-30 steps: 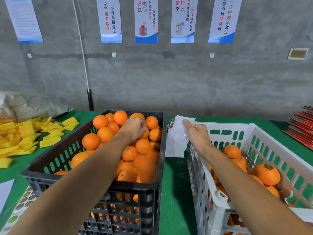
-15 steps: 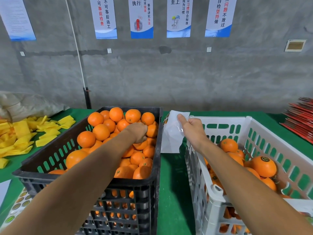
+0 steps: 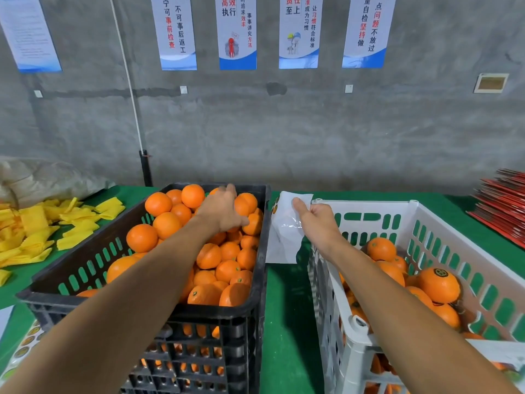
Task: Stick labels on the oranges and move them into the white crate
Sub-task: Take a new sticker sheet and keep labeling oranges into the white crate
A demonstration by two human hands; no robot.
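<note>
The black crate [image 3: 216, 308] on the left is heaped with unlabelled oranges [image 3: 142, 237]. My left hand [image 3: 223, 213] reaches over its far right part, fingers spread and lying on an orange [image 3: 247, 204] by the back wall of the crate. My right hand [image 3: 319, 227] pinches a white label sheet [image 3: 284, 234] between thumb and fingers, above the gap between the crates. The white crate [image 3: 366, 206] on the right holds several oranges; one orange [image 3: 439, 288] shows a dark round label on top.
Yellow foam sleeves [image 3: 37, 228] lie scattered at the left on the green table [image 3: 287, 322]. A red stack [image 3: 505, 206] sits at the far right, sticker sheets [image 3: 22, 348] at the bottom left. A grey wall stands close behind.
My left hand has moved from the middle of the pile toward the far right of the black crate, and its fingers have spread out. My right hand keeps hold of the sheet.
</note>
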